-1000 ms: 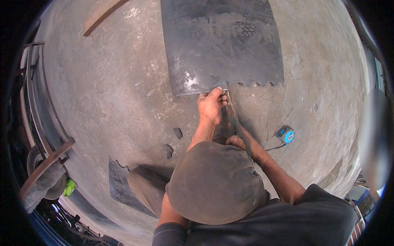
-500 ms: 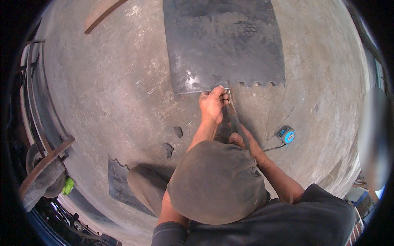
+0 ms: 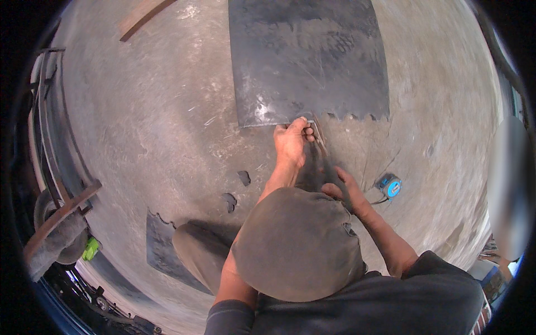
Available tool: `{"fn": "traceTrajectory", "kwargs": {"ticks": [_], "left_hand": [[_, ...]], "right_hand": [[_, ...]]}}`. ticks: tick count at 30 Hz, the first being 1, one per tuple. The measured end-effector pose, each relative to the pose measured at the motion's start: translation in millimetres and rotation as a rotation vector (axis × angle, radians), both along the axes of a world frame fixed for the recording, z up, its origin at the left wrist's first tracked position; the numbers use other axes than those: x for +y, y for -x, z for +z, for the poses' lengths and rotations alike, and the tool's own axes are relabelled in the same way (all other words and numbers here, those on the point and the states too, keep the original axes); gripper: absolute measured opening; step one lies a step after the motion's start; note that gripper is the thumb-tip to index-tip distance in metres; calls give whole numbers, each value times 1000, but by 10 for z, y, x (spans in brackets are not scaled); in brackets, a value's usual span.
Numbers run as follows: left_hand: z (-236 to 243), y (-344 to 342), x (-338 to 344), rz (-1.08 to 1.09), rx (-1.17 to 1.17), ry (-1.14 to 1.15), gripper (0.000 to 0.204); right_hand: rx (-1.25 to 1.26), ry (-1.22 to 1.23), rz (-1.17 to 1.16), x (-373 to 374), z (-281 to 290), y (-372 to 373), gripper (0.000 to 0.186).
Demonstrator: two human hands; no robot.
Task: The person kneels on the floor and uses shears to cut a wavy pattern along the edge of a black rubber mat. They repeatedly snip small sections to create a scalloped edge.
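A dark grey sheet (image 3: 307, 61) with a scalloped lower right edge lies on the concrete floor. My left hand (image 3: 291, 139) pinches its near edge beside the tip of long metal shears (image 3: 320, 139). My right hand (image 3: 341, 187) is round the blurred handle end of the shears, its fingers somewhat spread along it. A blue and black tape measure (image 3: 389, 185) lies just right of that hand. Two small dark scraps (image 3: 244, 178) lie left of my left forearm. A grey cap (image 3: 296, 245) hides part of both arms.
A second cut dark piece (image 3: 159, 245) lies at lower left, beside my bent knee. A brown bar (image 3: 142, 19) rests at upper left. Metal bars (image 3: 47, 139), a grey bundle and a green item (image 3: 90, 249) line the left rim.
My right hand has shifted slightly right and loosened its fingers round the shears' handles, which now blur. My left hand has edged slightly right, still pinching the sheet's edge.
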State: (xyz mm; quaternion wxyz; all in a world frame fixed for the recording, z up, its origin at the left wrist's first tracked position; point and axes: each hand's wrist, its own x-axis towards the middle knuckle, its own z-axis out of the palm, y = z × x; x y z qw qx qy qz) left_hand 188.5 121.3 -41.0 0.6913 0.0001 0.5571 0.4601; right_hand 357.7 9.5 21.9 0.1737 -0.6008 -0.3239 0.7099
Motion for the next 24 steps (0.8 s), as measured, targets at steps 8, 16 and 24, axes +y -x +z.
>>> {"fn": "traceTrajectory", "kwargs": {"ticks": [8, 16, 24], "left_hand": [[65, -5, 18, 73, 1, 10, 32], [75, 23, 28, 94, 2, 20, 30], [102, 178, -9, 24, 20, -35, 23]], "right_hand": [[-34, -78, 94, 62, 59, -10, 54], [182, 112, -61, 181, 57, 91, 51], [83, 92, 210, 421, 200, -143, 54]]}}
